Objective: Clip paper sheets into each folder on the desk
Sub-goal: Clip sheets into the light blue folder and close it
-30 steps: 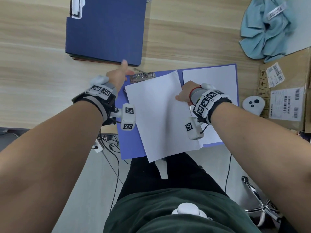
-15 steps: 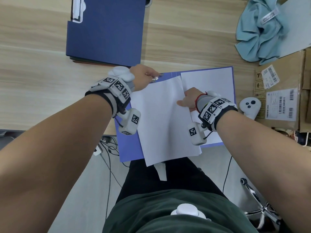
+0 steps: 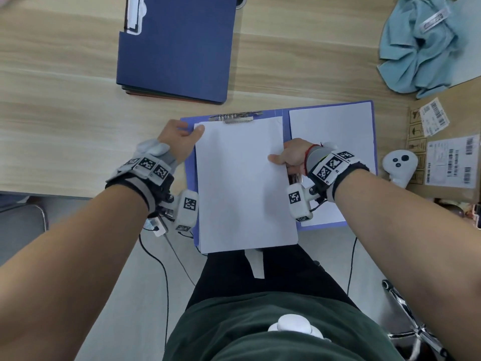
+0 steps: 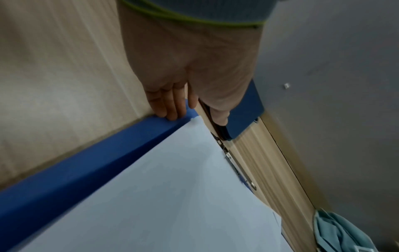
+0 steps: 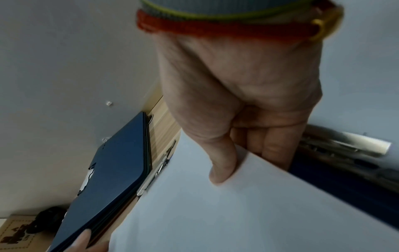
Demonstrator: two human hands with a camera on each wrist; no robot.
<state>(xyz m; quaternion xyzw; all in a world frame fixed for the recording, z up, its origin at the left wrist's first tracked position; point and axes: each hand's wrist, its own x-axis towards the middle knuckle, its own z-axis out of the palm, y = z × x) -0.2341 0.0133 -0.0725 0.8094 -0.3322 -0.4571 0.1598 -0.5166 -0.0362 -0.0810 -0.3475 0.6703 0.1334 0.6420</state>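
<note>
— Paper sheets (image 3: 244, 183) lie on the left half of the open folder (image 3: 283, 110), top edge at the metal clip (image 3: 235, 118), and we can't say from the head view whether that edge is under it or just against it.

— Our right hand (image 3: 291, 156) pinches the stack's right edge, thumb on top and fingers (image 5: 270, 146) curled beneath. Our left hand (image 3: 179, 139) is relaxed, straight fingers (image 4: 170, 109) on the folder's left border, thumb at the sheets' top-left corner.

— What could go wrong?

— The stack overhangs the folder's near edge, past the tabletop (image 3: 65, 126). If we let go before the clip bites, it could tip towards our lap.

— And if the right hand pushes unevenly, the sheets fan out and get clamped crooked.

— A second white sheet (image 3: 330, 152) lies on the folder's right half; our wrist could drag it.

— Beyond the folder's far edge a closed dark-blue folder (image 3: 177, 45) tops a stack, likely waiting its turn.
</note>
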